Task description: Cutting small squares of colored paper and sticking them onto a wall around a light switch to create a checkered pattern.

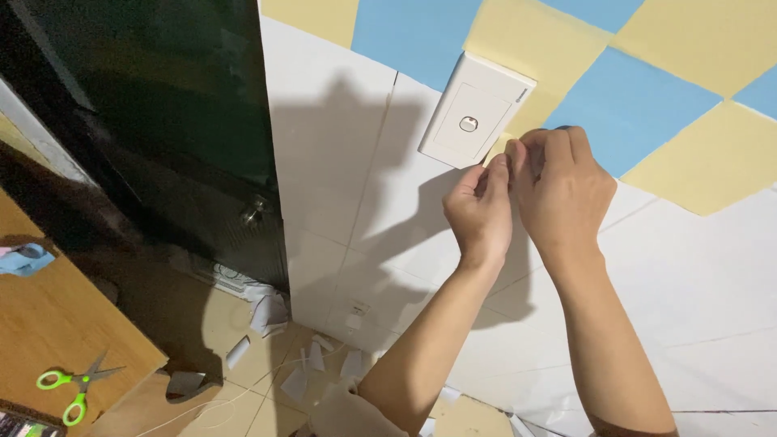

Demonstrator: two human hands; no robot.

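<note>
Wall [340,162]: white tiled face filling the centre and right of the frame; its upper part is already covered with square sheets laid on the diagonal, the lower part bare. Judged roughly part-covered, with the white area below not yet faced.
Coloured sheets: blue squares [627,109] and pale yellow squares [712,158] alternate in a checker pattern across the top and upper right. Edges look flat and meet closely; the lowest row ends in a zigzag line.
Dark door [162,121]: glossy black-green panel, upper left, with a small metal knob [252,210] near its lower edge.
Wooden surface [57,324]: lower left; carries green-handled scissors [73,387] and a crumpled blue scrap [28,259].
Floor [235,405]: beige tiles at bottom centre, strewn with white paper offcuts [271,314] and a thin cord.
Switch plate [475,109]: white, single round button, upper centre, set slightly askew; sheets fit round its top and right sides.
Right hand [562,190]: fingers curled, tips pressed together on a small piece at the plate's lower right corner.
Left hand [479,212]: fingertips pinched together, meeting the right hand's at the same spot.
Yellow strip [496,151]: a narrow pale yellow sliver just below the plate, held between both hands; most of it is hidden by the fingers, so its full shape cannot be told. Judged a fitting piece not yet set flat.
</note>
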